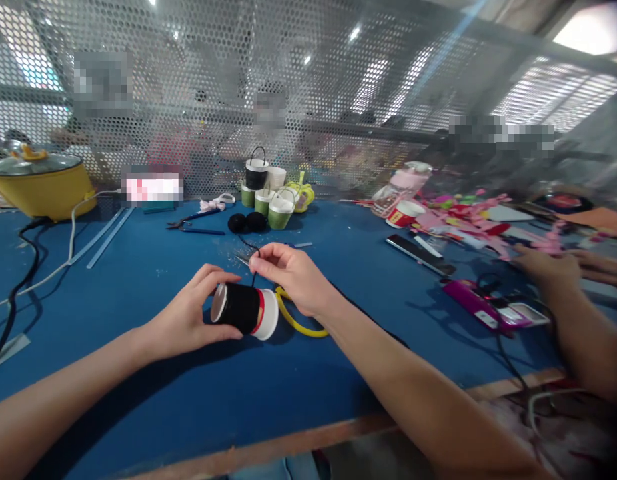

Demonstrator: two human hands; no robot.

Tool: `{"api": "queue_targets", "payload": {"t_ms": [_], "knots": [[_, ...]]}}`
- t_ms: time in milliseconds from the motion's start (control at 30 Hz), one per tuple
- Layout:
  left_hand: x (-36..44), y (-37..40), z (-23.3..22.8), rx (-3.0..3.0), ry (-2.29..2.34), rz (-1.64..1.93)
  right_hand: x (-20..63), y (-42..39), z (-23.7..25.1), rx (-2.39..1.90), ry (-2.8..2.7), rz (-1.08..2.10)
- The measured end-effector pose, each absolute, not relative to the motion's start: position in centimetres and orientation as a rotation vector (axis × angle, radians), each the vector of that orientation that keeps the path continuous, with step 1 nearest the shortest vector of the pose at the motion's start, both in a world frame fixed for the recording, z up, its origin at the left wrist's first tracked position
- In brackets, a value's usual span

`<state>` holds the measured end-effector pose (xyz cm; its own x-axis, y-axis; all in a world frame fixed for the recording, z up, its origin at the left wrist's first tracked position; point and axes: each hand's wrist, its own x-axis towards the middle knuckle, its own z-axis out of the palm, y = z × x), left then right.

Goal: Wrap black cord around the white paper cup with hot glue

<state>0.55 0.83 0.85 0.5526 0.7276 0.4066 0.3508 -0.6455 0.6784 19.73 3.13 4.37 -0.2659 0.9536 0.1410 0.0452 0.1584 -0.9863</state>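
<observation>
My left hand (195, 307) is closed round a small paper cup (242, 309) lying on its side above the blue table. Black yarn is wound over most of the cup, leaving a red band and a white rim at its right end. My right hand (288, 273) pinches a strand of black yarn (253, 277) just above the cup. That strand leads back toward two black yarn balls (247, 222). Beneath my right hand lies a pair of scissors with yellow handles (303, 328), partly hidden by the wrist.
Several yarn-covered cups (281, 210) stand at the back, near pliers (188, 221). A yellow electric pot (43, 183) is far left. On the right are a phone (419, 255), a purple power strip (481, 303), pink pieces (468, 223) and another person's hands (553, 270).
</observation>
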Motion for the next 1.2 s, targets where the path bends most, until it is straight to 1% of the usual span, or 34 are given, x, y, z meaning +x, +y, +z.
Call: {"api": "queue_targets", "payload": {"t_ms": [200,467,667,1200], "knots": [[0.7,0.8,1.0,1.862,0.942,0.781,20.3,3.8,4.5,-1.07,-1.462,1.084],[0.8,0.6,1.4,1.859,0.937,0.659,20.6,4.5,4.0,-1.153,-1.547,0.938],[0.8,0.4,1.2,1.911,0.879,0.727,20.4,4.5,3.7,-1.198,-1.58,0.945],[0.6,0.5,0.7,2.293,0.68,0.956,20.2,4.0,3.5,-1.221,-1.727,1.004]]}}
